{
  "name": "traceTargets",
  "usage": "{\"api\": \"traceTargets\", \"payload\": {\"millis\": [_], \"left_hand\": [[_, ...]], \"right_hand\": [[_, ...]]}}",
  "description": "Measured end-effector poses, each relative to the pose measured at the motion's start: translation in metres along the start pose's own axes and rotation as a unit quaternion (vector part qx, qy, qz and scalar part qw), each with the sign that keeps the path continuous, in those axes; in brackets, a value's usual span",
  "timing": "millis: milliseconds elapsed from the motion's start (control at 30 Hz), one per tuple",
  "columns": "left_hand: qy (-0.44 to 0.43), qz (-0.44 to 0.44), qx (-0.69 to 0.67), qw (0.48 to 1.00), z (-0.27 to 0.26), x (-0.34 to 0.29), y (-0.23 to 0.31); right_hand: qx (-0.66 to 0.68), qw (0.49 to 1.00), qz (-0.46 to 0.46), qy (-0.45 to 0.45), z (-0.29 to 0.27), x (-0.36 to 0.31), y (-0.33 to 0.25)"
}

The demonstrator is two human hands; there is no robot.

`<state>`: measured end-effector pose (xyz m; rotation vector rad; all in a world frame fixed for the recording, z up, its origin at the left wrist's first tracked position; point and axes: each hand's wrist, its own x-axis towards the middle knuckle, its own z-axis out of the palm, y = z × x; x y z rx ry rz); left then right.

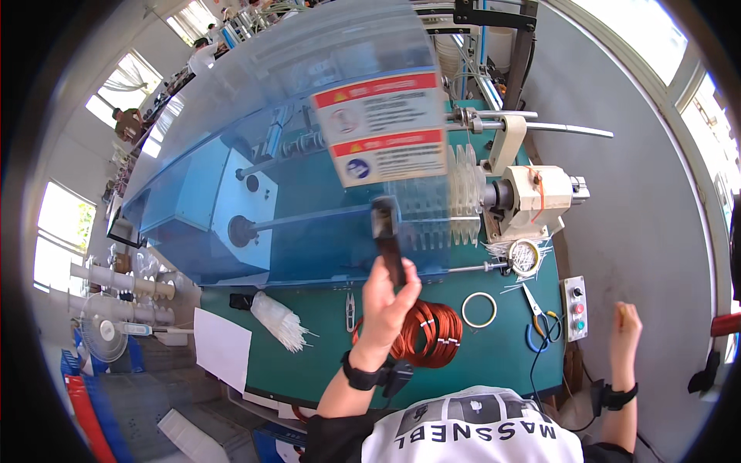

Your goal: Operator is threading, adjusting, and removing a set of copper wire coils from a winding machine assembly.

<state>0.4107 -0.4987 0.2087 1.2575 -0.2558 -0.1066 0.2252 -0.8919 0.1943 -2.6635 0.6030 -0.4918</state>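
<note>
My left hand (386, 302) is closed around the black handle (388, 239) at the front edge of a see-through bluish machine cover (270, 65). Just below that hand lies a coil of reddish-brown wire (444, 339), bound with white ties. Out to the right, past the bench edge, hangs my right hand (626, 324) with its fingers curled; whether anything is inside them is hidden. Nearest to it is a control box (575, 310) with coloured buttons. Through the cover I see a winding shaft (316, 216) and a row of clear plastic discs (461, 204).
On the green bench (293, 378) lie scissors (534, 305), thread snips (350, 312), a pale ring (478, 295), a bundle of white strips (279, 320) and a white sheet (220, 347). A cream tailstock (529, 202) stands at the right, by a round dish (525, 247) of white ties.
</note>
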Motion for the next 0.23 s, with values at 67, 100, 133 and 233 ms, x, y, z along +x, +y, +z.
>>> {"api": "traceTargets", "payload": {"millis": [67, 100, 133, 233], "left_hand": [[-0.040, -0.002, 0.001, 0.999, 0.034, 0.003, -0.010], [-0.057, 0.007, 0.014, 0.998, 0.045, 0.004, -0.015], [-0.065, 0.002, 0.017, 0.998, 0.056, 0.003, -0.015], [-0.094, 0.002, 0.041, 0.995, 0.078, 0.001, -0.024]], "right_hand": [[-0.043, 0.997, 0.019, -0.056, 0.048, -0.038, 0.033], [-0.067, 0.990, 0.075, -0.101, 0.070, -0.055, 0.047], [-0.076, 0.989, 0.080, -0.095, 0.095, -0.068, 0.061], [-0.138, 0.979, 0.098, -0.114, 0.142, -0.099, 0.088]]}}
